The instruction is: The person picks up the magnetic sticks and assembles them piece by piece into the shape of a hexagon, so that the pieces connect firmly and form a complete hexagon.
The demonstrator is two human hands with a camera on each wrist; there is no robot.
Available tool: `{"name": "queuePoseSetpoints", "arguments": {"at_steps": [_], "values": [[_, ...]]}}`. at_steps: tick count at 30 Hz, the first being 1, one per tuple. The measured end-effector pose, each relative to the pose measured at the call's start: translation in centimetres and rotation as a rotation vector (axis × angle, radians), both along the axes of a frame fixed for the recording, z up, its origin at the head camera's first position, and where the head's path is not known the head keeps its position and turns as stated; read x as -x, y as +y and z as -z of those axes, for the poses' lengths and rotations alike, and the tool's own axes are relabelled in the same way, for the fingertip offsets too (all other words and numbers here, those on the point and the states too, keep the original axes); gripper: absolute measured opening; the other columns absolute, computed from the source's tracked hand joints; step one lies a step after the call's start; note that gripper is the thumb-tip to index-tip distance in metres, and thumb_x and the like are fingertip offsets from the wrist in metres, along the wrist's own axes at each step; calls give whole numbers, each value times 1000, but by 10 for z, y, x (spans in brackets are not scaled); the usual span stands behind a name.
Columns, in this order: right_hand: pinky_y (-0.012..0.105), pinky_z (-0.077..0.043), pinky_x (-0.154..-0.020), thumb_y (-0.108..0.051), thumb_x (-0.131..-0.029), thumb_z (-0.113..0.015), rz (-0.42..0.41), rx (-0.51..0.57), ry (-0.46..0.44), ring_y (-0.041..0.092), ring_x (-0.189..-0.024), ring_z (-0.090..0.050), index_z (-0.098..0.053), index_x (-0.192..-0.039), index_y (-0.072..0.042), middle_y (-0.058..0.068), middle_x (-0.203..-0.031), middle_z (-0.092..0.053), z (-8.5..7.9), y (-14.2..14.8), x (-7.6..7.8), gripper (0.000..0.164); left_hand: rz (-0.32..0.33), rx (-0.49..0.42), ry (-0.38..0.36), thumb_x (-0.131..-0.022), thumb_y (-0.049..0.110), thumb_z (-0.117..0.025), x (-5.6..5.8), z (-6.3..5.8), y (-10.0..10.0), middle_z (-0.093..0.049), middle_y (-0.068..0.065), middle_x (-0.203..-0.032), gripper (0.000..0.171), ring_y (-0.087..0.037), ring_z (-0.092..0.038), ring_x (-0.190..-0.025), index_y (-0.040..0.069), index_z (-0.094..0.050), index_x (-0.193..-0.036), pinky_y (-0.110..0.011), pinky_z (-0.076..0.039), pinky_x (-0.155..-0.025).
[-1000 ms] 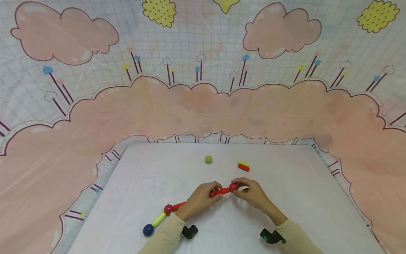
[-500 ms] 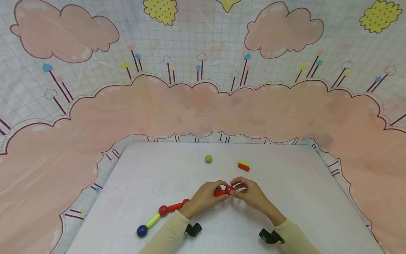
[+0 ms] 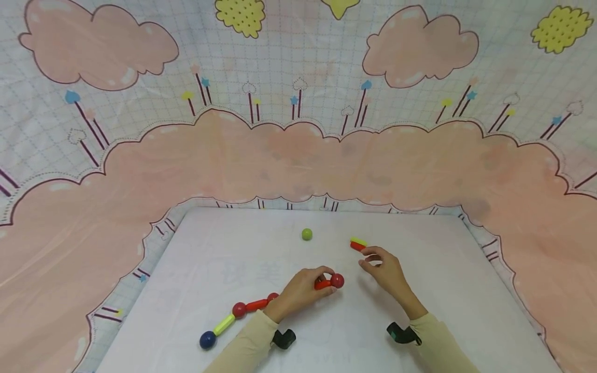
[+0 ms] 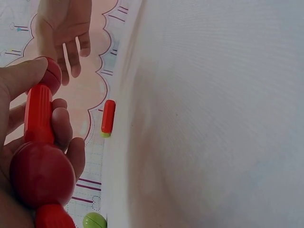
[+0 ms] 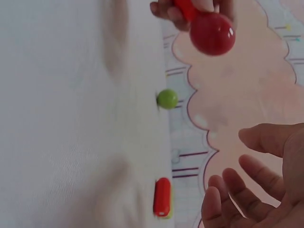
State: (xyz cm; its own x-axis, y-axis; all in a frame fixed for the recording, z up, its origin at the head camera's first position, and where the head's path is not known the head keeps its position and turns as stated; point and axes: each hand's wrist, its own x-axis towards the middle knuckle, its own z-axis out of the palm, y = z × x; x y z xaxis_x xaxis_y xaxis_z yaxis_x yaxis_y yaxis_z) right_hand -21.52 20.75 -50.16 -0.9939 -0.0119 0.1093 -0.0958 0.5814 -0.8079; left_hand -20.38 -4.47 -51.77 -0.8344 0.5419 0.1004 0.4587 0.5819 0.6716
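Note:
My left hand (image 3: 303, 290) grips a red ridged stick (image 4: 39, 114) with a red ball at each end. The outer red ball (image 3: 337, 280) juts past the fingertips, the other red ball (image 4: 42, 175) sits by the palm. Behind the wrist a joined chain lies on the table: a red ball, a red stick (image 3: 256, 304), another red ball (image 3: 239, 310), a yellow stick (image 3: 224, 325) and a dark blue ball (image 3: 207, 340). The left hand hides the link between both parts. My right hand (image 3: 384, 269), fingers loosely bent and holding nothing, is beside a loose red stick (image 5: 162, 197).
A yellow-green stick (image 3: 358, 240) lies against the loose red stick. A green ball (image 3: 306, 234) stands farther left at the back of the white table (image 3: 443, 269). A black wrist camera (image 3: 284, 339) sits on the left wrist, another black camera (image 3: 402, 333) on the right.
The right hand has let go of the outer red ball and moved right and away toward the loose sticks. The left hand has shifted slightly right, and the chain's blue end slightly left.

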Motion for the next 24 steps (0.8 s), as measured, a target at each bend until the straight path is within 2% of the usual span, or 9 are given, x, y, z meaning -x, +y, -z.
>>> {"name": "queuePoseSetpoints", "arguments": {"at_steps": [5,12,24], "values": [[29,-52,-80,-16,-89,-71,51,32,-42,28,-108,-63,-65,-115,-5,13,-116,-67,9,7,12,30,-6,6,-3,-90,41,-70,-2,0,-1,-67,11,-91,38,-3,-53,-79,26,-61,-123,-19,-47,-73],[27,-52,-72,-21,-92,-68,113,86,-171,31,-110,-59,-62,-119,-6,16,-124,-62,21,15,32,32,-9,3,17,-90,38,-71,-2,-4,-1,-68,8,-91,36,-4,-52,-77,24,-62,-122,-18,-46,-70],[33,-48,-85,-21,-91,-68,162,45,-186,29,-106,-56,-63,-120,-5,17,-118,-65,36,16,47,33,-6,19,-5,-90,39,-70,-2,0,-1,-68,9,-93,37,-3,-53,-80,25,-61,-123,-19,-47,-72]]}}
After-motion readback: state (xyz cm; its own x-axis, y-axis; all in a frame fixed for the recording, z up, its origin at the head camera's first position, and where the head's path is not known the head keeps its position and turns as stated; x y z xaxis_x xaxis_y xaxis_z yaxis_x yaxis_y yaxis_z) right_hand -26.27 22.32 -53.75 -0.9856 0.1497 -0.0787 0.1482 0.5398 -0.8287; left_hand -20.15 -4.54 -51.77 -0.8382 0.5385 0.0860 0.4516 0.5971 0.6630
